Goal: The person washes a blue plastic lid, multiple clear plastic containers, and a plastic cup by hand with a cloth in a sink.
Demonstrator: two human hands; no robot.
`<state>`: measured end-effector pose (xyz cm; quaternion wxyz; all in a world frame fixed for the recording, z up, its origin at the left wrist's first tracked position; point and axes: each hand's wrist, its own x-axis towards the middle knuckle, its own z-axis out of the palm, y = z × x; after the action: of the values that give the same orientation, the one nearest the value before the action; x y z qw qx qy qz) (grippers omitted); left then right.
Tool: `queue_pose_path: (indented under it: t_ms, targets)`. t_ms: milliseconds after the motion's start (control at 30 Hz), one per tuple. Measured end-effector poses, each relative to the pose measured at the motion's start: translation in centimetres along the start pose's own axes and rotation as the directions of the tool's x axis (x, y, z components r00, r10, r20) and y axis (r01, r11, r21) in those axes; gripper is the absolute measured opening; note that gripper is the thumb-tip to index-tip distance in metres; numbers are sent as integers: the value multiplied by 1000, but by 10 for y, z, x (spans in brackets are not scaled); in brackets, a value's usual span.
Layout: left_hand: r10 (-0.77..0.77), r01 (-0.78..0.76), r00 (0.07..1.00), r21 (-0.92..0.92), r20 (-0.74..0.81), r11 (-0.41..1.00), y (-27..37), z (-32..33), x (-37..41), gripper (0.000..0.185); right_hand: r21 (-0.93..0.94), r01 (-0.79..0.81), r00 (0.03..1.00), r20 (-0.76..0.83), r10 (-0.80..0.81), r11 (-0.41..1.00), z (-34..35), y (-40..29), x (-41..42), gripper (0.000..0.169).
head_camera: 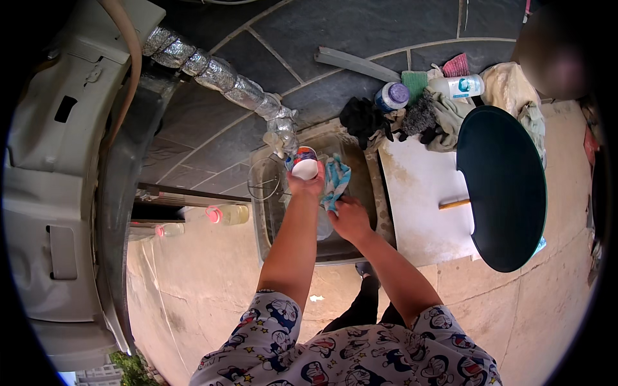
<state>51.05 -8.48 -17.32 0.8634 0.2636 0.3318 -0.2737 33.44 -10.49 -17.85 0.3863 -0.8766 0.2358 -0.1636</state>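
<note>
My left hand [313, 182] is shut on a small cup [306, 155] with a red and blue patterned outside, just below a foil-wrapped water pipe [280, 118]. White shows on the side of the cup turned towards me; whether it is the inside or the base is unclear. Over the sink [383, 212], my right hand [351, 214] grips the lower end of a blue-and-white cloth [336, 179], which hangs beside the cup. A translucent plastic item [324, 226] lies in the sink beneath my hands, partly hidden by my left forearm.
A wire ring [263, 178] stands at the sink's left. To the right, a white board [420, 193] bears a dark green panel [504, 188] and a wooden stick [454, 204]. Behind are a purple-lidded jar [392, 96], a white bottle [458, 87] and black cloth [363, 118]. Jugs [229, 214] stand left.
</note>
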Motion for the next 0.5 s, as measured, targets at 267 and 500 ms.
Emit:
queue_pose_path:
  t_ms: [267, 500]
  targets:
    - [-402, 402, 914, -234, 50, 885, 8, -18, -31, 52, -228, 231, 914, 383, -131, 946, -14, -5, -7, 16]
    - [-407, 391, 906, 133, 120, 911, -5, -21, -79, 64, 95, -56, 980, -187, 73, 994, -62, -22, 6, 12]
